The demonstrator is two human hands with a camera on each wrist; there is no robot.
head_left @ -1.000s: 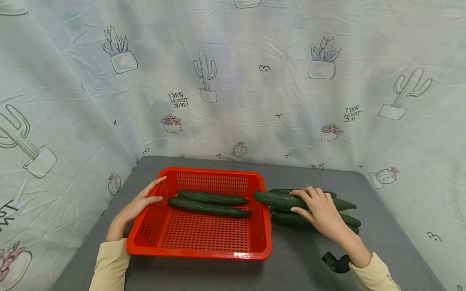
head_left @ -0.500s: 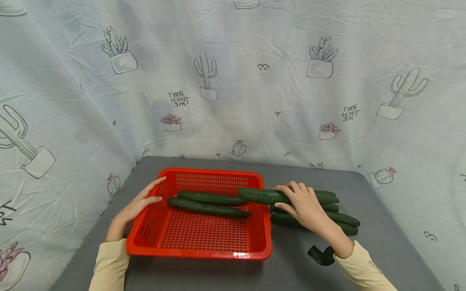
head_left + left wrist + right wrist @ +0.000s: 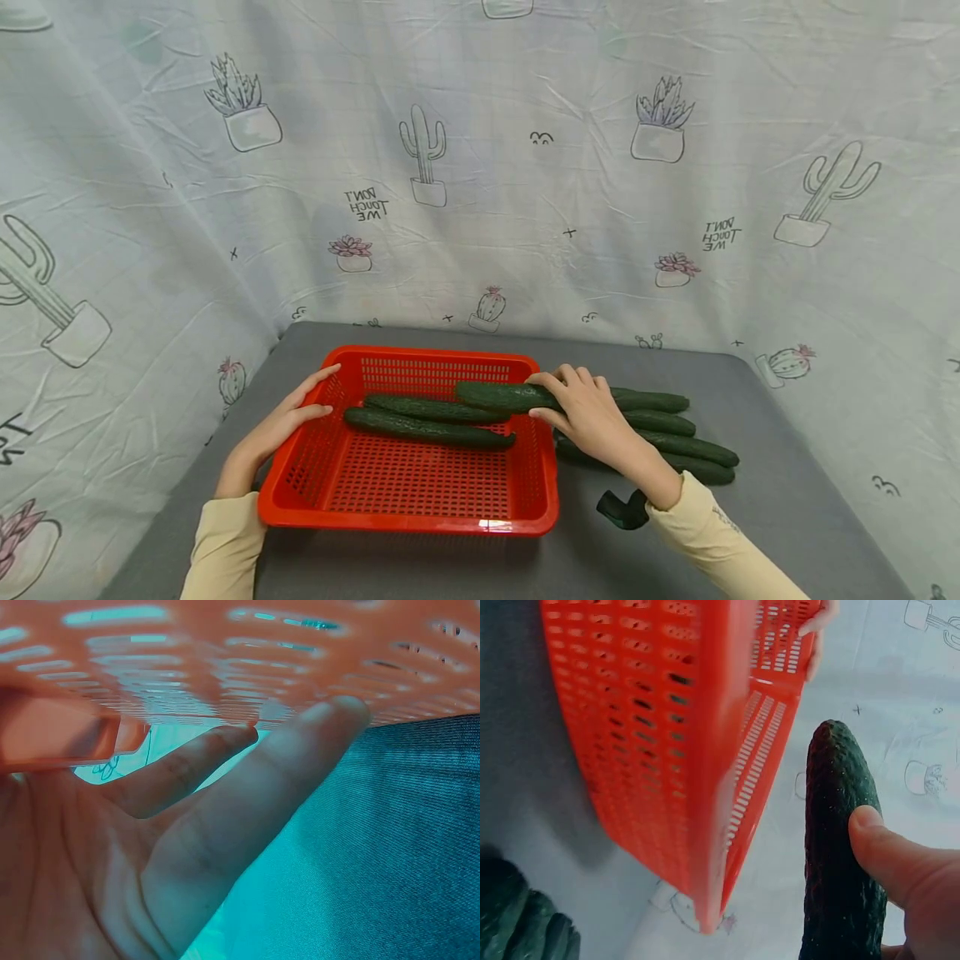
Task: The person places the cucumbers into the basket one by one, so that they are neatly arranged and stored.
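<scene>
My right hand (image 3: 588,414) grips a dark green cucumber (image 3: 491,396) and holds it above the right rim of a red plastic basket (image 3: 405,523). In the right wrist view the thumb presses on that cucumber (image 3: 836,847), with most of the other fingers hidden. My left hand (image 3: 273,429) holds the basket's left rim, thumb and a finger over the edge. Two fairly straight fingers (image 3: 247,795) lie against the outside of its slotted wall in the left wrist view. Two cucumbers (image 3: 427,427) lie side by side in the back half of the basket.
Several more cucumbers (image 3: 690,447) lie in a row on the grey table (image 3: 780,500), right of the basket. A black curved object (image 3: 622,508) shows below the right wrist. Pale cloth (image 3: 480,167) printed with cacti hangs behind and at the sides.
The right hand has carried its cucumber leftward from the pile, so its front end is now over the basket. The left hand and the basket have stayed in place.
</scene>
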